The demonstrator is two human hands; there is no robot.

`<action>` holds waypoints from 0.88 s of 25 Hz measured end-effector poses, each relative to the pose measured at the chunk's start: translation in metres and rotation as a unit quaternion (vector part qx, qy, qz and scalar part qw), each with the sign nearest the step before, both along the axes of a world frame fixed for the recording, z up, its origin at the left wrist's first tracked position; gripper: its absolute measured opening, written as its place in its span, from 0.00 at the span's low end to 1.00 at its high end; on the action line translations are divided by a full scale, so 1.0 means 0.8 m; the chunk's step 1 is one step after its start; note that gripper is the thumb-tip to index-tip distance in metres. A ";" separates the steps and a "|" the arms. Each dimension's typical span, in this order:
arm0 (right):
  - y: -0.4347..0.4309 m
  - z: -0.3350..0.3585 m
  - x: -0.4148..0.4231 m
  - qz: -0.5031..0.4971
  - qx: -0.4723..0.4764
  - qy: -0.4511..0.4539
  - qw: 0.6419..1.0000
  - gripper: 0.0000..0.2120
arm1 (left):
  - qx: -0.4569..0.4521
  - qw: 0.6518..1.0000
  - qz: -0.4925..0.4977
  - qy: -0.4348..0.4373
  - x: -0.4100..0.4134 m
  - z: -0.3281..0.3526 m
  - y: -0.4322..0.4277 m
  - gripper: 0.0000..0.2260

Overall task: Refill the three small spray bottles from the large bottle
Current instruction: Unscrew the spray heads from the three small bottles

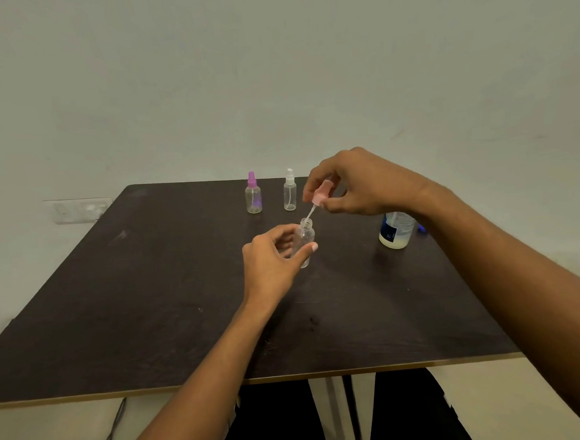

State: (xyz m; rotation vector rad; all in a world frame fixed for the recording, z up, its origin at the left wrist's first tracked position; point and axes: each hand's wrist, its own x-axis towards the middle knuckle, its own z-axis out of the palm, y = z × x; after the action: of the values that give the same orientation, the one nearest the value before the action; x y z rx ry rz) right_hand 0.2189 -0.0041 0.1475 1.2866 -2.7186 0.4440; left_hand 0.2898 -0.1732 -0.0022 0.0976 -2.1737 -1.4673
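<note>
My left hand (270, 259) grips a small clear bottle (305, 234) standing on the dark table (150, 298), its neck uncapped. Just above it my right hand (358, 184) pinches a pink spray cap (321, 191), whose thin dip tube (310, 213) slants down into the bottle's mouth. Two more small spray bottles stand at the table's far edge: one with a purple cap (253, 195) and one with a white cap (289, 190). The large bottle (396, 231), white liquid in its bottom, stands to the right, partly hidden behind my right wrist.
A pale wall rises right behind the table, with a switch plate (78, 210) at left. A small blue object (421, 227) lies next to the large bottle. A cable (115, 434) hangs below the table's front edge.
</note>
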 end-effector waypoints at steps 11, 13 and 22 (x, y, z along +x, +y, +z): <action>0.046 0.004 0.009 -0.063 -0.113 -0.012 0.992 0.11 | -0.014 1.000 0.015 -0.005 -0.005 -0.006 -0.008 0.21; 0.054 -0.007 0.011 -0.091 -0.139 -0.022 0.986 0.11 | -0.009 1.000 0.015 -0.005 -0.007 -0.008 -0.009 0.20; 0.056 -0.103 0.002 -0.204 -0.260 -0.057 0.942 0.07 | -0.006 1.000 -0.003 -0.024 -0.028 -0.013 -0.007 0.18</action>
State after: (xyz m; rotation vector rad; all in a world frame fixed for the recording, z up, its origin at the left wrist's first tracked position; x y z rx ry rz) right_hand 0.2208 0.0404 0.0648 0.5631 -2.5846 1.1089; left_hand 0.2675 -0.1791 -0.0128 0.1220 -2.2227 -1.4691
